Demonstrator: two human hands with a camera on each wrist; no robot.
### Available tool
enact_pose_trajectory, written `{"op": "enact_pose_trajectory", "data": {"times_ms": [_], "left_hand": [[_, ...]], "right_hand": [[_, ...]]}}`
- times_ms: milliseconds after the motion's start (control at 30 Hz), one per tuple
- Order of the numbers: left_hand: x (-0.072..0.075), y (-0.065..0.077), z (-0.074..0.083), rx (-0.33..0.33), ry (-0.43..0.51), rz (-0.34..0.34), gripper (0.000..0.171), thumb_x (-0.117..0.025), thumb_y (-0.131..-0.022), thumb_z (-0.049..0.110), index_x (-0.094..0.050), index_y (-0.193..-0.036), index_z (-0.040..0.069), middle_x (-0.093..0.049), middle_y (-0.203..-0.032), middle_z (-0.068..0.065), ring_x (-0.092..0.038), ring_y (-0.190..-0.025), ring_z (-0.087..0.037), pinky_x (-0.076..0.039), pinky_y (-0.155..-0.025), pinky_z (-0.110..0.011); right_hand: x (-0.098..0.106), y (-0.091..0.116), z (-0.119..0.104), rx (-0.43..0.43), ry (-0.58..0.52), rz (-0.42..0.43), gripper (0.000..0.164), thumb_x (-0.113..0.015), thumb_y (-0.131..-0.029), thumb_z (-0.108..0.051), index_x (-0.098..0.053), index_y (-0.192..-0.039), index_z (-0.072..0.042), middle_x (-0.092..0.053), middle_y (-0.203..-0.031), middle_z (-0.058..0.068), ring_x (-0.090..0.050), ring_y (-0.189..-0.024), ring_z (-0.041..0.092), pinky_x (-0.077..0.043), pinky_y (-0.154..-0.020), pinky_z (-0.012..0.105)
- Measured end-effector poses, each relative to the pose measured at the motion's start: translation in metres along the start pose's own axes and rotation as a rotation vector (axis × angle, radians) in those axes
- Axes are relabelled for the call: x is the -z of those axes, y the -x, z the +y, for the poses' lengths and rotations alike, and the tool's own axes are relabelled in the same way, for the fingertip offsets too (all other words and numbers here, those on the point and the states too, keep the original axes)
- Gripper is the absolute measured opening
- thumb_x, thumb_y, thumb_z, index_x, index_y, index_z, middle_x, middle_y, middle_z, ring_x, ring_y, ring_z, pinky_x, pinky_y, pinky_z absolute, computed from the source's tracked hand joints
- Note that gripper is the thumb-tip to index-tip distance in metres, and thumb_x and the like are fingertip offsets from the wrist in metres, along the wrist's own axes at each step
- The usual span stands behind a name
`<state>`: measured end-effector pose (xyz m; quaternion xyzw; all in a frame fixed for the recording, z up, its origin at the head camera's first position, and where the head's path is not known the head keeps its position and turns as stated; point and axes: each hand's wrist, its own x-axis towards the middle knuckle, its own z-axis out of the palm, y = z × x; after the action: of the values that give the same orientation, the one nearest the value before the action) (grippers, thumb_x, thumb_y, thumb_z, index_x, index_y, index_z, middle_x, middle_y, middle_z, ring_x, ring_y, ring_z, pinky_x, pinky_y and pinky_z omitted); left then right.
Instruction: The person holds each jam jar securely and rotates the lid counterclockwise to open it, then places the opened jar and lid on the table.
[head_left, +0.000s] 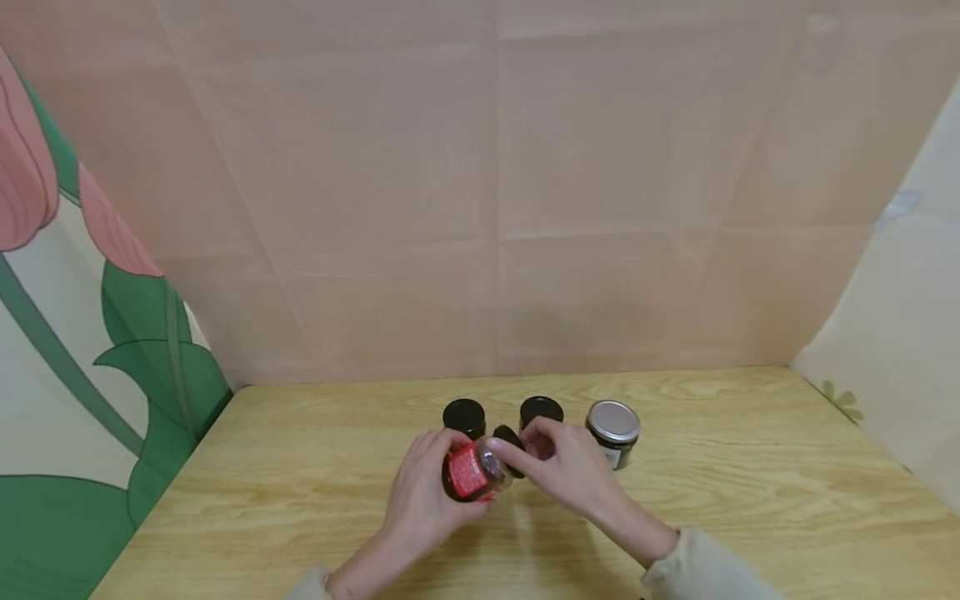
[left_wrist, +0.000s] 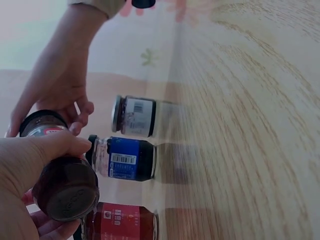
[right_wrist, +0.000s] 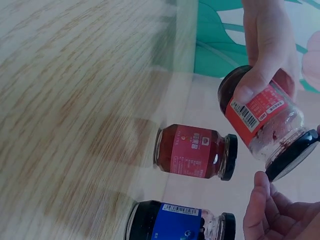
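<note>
My left hand (head_left: 423, 492) grips a glass jar (right_wrist: 260, 117) with a red label and dark contents, holding it tilted above the table. The jar's mouth points toward my right hand (head_left: 581, 471), whose thumb and fingertips pinch the rim of its black lid (right_wrist: 294, 154). The lid is at the mouth; whether it is seated or loose, I cannot tell. Behind the hands stand a red-labelled jar (right_wrist: 192, 151) with a black lid and a blue-labelled jar (left_wrist: 125, 159), also black-lidded. To their right is a jar with a silver lid (head_left: 613, 421) and a pale label.
All three standing jars are upright in a row on the wood-grain table (head_left: 300, 500), near its back edge. A pinkish cloth backdrop (head_left: 495, 208) rises behind it. At the left is a panel with painted tulips and leaves (head_left: 150, 367).
</note>
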<state>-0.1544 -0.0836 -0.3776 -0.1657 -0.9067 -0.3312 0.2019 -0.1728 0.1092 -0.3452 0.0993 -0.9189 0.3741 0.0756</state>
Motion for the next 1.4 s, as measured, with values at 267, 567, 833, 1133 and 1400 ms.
{"op": "enact_pose_trajectory", "data": {"times_ms": [267, 567, 833, 1133, 1400], "left_hand": [[-0.001, 0.001, 0.001, 0.013, -0.013, -0.003, 0.062, -0.092, -0.052, 0.025, -0.058, -0.104, 0.019, -0.059, -0.097, 0.009, -0.053, -0.093, -0.009, -0.048, -0.079, -0.032], [-0.001, 0.002, 0.002, 0.009, -0.014, -0.005, 0.062, -0.092, -0.052, 0.026, -0.059, -0.104, 0.02, -0.059, -0.095, 0.009, -0.054, -0.09, -0.009, -0.049, -0.075, -0.031], [0.0, 0.004, 0.002, 0.015, -0.01, -0.033, 0.06, -0.092, -0.053, 0.026, -0.059, -0.102, 0.021, -0.059, -0.095, 0.009, -0.055, -0.09, -0.01, -0.049, -0.074, -0.032], [0.002, 0.004, 0.001, 0.023, 0.019, -0.079, 0.058, -0.092, -0.054, 0.025, -0.059, -0.102, 0.021, -0.06, -0.096, 0.009, -0.056, -0.091, -0.01, -0.049, -0.077, -0.032], [0.003, 0.005, -0.001, 0.031, 0.052, -0.1, 0.06, -0.092, -0.054, 0.022, -0.059, -0.103, 0.02, -0.061, -0.098, 0.007, -0.057, -0.093, -0.012, -0.049, -0.079, -0.035]], "right_hand": [[-0.001, 0.0, -0.001, -0.038, -0.025, -0.017, 0.044, -0.07, -0.075, -0.061, -0.064, -0.07, -0.018, -0.061, -0.064, -0.008, -0.054, -0.06, 0.007, -0.044, -0.056, 0.024], [-0.001, 0.001, -0.002, -0.031, -0.029, -0.001, 0.043, -0.073, -0.073, -0.059, -0.063, -0.067, -0.017, -0.059, -0.062, -0.008, -0.052, -0.058, 0.007, -0.042, -0.053, 0.023], [0.0, 0.002, 0.002, 0.014, -0.051, -0.029, 0.04, -0.076, -0.071, -0.055, -0.063, -0.071, -0.017, -0.058, -0.064, -0.009, -0.052, -0.06, 0.006, -0.042, -0.055, 0.022], [0.012, 0.0, 0.014, 0.309, -0.129, -0.189, 0.046, -0.079, -0.075, -0.041, -0.067, -0.106, -0.009, -0.064, -0.083, -0.005, -0.059, -0.074, 0.011, -0.05, -0.059, 0.022], [0.022, -0.001, 0.022, 0.493, -0.231, -0.366, 0.06, -0.077, -0.08, -0.023, -0.053, -0.134, -0.01, -0.058, -0.113, 0.006, -0.056, -0.098, 0.017, -0.054, -0.077, 0.027]]}}
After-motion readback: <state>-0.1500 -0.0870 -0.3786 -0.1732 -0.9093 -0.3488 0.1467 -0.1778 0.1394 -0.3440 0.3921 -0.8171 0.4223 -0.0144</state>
